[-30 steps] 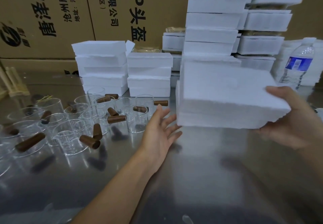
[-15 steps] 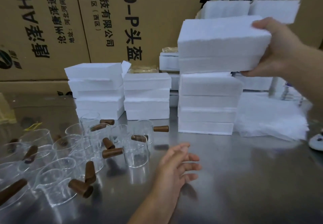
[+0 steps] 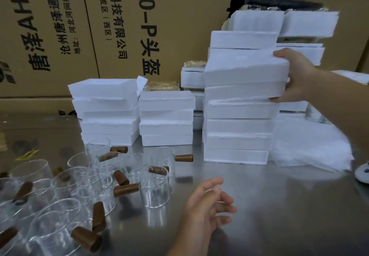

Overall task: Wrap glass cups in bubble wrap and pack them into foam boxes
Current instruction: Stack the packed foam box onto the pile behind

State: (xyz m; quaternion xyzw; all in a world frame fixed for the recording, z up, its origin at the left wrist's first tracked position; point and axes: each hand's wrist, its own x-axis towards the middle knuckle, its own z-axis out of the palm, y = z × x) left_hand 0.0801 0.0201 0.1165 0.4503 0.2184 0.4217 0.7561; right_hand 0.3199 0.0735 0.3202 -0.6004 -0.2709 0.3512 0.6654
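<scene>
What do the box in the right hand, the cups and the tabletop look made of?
The box in the right hand looks like white expanded foam: matte, with ragged crumbly edges. The cups are clear, see-through glass; their brown handles are probably wood. The tabletop is likely stainless steel: grey, with blurry reflections.

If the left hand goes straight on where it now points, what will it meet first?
Probably the tall stack of foam boxes, near its base, though depth is unclear; the left hand is open.

A brushed-steel worktop [image 3: 279, 206] fills the foreground, glossy with soft, diffuse reflections. Along its far edge rises a wall of large brown cardboard cartons [image 3: 179, 16] printed with black Chinese characters and letters.
</scene>
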